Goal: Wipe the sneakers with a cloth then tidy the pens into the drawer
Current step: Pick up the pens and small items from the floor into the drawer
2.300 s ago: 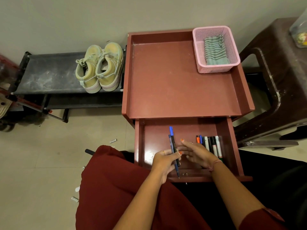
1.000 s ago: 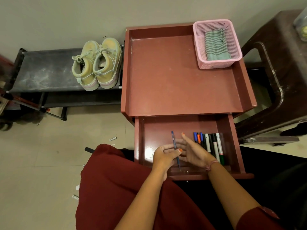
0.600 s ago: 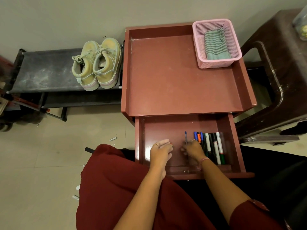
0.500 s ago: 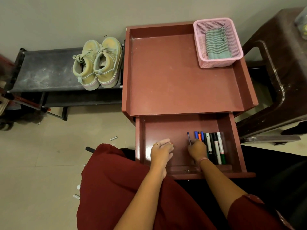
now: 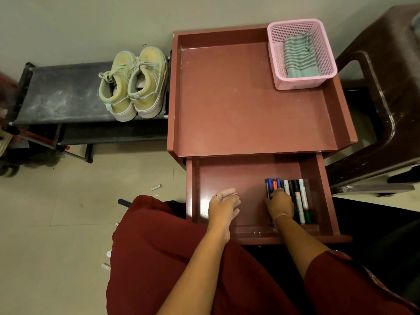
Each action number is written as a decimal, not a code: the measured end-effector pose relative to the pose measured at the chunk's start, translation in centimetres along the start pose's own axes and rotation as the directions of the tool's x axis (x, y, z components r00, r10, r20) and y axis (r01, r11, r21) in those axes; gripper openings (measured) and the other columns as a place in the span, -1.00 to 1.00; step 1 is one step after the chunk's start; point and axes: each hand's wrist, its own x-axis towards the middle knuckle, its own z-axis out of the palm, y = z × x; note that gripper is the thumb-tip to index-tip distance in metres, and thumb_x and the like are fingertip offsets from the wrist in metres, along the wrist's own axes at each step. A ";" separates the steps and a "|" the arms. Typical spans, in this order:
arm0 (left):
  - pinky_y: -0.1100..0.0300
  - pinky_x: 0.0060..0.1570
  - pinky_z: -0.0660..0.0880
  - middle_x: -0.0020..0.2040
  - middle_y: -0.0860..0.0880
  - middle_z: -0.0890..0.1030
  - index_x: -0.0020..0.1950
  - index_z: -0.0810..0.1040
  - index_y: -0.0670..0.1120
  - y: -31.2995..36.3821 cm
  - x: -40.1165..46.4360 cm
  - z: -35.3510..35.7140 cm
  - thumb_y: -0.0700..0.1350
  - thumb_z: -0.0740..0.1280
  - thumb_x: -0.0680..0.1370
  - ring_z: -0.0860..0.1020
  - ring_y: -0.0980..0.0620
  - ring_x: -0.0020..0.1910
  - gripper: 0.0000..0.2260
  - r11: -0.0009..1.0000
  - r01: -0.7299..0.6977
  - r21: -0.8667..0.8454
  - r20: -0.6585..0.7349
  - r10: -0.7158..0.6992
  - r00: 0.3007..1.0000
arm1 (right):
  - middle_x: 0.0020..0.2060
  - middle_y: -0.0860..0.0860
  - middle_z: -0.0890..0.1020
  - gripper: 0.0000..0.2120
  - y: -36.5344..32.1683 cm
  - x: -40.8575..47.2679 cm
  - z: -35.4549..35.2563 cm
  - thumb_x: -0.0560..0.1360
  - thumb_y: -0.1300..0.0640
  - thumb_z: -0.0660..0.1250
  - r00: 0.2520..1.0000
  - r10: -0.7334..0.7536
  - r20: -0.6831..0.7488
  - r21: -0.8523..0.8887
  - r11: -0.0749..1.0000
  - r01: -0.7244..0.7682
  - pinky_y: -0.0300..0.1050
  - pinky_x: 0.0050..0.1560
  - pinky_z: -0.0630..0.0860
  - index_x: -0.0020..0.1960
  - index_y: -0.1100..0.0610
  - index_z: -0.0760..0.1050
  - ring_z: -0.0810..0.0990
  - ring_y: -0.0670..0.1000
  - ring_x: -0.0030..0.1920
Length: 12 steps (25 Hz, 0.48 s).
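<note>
In the open drawer at lower centre, the right hand curls its fingers over the leftmost of the pens lying in a row at the drawer's right side. The left hand rests, fingers loosely together, on the drawer floor. The sneakers sit on the black rack at upper left.

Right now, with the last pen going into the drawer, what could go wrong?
1. The right hand is pressed against the pens; pulling away roughly could knock the neat row askew.
2. The left hand rests inside the open drawer; shutting it early could pinch fingers.
3. Sliding the drawer fast may roll the pens apart.
</note>
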 end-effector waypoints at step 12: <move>0.21 0.03 0.55 0.00 -0.01 0.63 0.06 0.56 -0.06 0.1 -0.2 -0.2 -0.22 0.31 0.58 0.62 0.07 0.01 -0.89 1.000 -0.008 -0.015 0.014 0.008 1.000 | -0.32 0.16 0.65 -0.92 0.6 0.4 -1.1 0.39 0.24 0.36 0.993 0.087 0.082 0.115 0.989 -0.096 -0.04 -0.43 0.62 -0.17 0.25 0.57 0.64 0.11 -0.43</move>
